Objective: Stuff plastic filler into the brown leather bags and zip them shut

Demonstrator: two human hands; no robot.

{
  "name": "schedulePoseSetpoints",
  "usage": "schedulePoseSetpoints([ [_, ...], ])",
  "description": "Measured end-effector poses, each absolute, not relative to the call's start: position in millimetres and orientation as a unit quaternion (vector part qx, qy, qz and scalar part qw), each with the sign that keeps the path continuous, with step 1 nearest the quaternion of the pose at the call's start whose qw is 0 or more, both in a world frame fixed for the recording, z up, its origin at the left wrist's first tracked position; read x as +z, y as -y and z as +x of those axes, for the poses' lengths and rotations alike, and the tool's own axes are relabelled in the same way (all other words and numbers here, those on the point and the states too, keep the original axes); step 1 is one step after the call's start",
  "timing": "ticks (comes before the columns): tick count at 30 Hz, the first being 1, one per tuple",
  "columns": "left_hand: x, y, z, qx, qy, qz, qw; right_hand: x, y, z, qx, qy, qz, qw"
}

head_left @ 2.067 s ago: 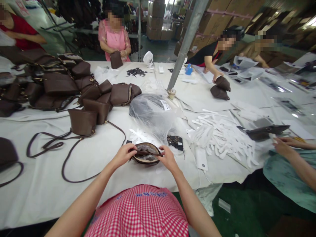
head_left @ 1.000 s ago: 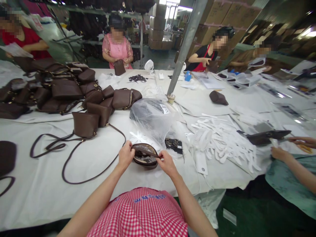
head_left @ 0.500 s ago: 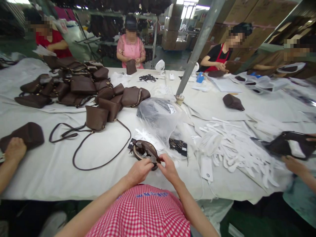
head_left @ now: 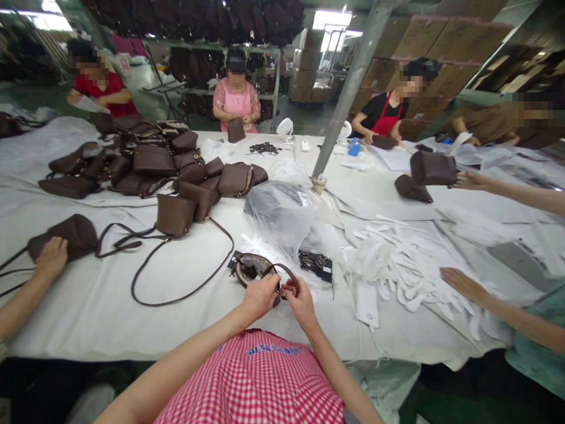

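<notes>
Gripping the small, dark brown, leather-like bag [head_left: 251,266] at the near right end of its open rim, my left hand [head_left: 262,296] and right hand [head_left: 301,301] sit close together, both closed on it, over the near side of the white-covered bench [head_left: 106,321]. Beyond, I record a clear plastic sack [head_left: 282,207] with dark contents; rightward, a heap of flat white strips [head_left: 411,280].

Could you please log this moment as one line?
left hand: holding brown bag | right hand: holding its strap | bag: open | beyond it: clear plastic bag
</notes>
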State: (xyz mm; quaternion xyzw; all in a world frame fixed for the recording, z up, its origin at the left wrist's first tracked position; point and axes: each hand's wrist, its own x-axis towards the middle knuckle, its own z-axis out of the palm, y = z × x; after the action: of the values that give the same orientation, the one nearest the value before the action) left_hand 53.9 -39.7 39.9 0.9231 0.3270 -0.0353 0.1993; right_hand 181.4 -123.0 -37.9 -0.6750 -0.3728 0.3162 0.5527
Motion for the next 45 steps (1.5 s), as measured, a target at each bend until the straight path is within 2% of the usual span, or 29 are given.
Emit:
schedulePoseSetpoints([
  [3,36.7,40.6,54.2,-0.041,-0.304,0.934,0.181,-29.2,123.9,179.6,0.322,0.384,-0.675,0.542],
  [8,30.8,42.0,51.1,-0.011,-0.2,0.96,0.197,-7.4,115.9,176.9,0.218,0.445,-0.73,0.471],
  [11,30.0,41.9,52.8,-0.022,-0.237,0.952,0.192,0.5,109.9,178.7,0.221,0.451,-0.744,0.44],
  [13,29.9,41.5,55.3,-0.037,-0.259,0.946,0.189,2.0,110.4,182.5,0.266,0.454,-0.733,0.431],
  [18,29.3,39.1,58.7,-0.025,-0.312,0.921,0.232,-16.9,133.0,190.5,0.382,0.488,-0.635,0.461],
  [23,29.6,39.1,56.7,-0.008,-0.3,0.919,0.257,-49.9,135.7,174.1,0.32,0.51,-0.643,0.472],
  [28,36.2,36.5,50.6,-0.026,-0.276,0.933,0.228,-55.3,108.2,158.0,0.25,0.478,-0.698,0.471],
  [34,37.3,17.3,30.8,0.002,-0.403,0.898,0.177,-59.6,106.8,159.0,0.252,0.492,-0.71,0.437],
  [42,34.6,-12.3,1.3,0.097,-0.483,0.848,0.195,-52.9,121.2,174.1,0.232,0.537,-0.714,0.385],
  [45,33.4,-24.9,-11.3,0.146,-0.492,0.826,0.234,-48.1,128.5,183.5,0.239,0.527,-0.724,0.375],
])
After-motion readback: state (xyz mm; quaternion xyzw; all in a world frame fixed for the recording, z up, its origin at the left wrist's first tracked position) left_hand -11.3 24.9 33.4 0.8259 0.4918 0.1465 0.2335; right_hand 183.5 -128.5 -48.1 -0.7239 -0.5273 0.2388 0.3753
